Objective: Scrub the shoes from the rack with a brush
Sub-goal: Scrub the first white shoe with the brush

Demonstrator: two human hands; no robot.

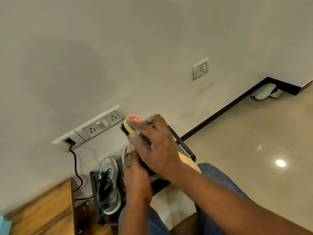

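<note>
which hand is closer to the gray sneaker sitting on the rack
Left. The left hand holds up another shoe just right of the gray sneaker on the rack. The right hand grips the brush higher up and farther right.

Black rack (94,189) on glossy tile floor (254,150); grey sneaker (108,185) lies on it. Pale shoes (265,91) at 2 o'clock.
</note>
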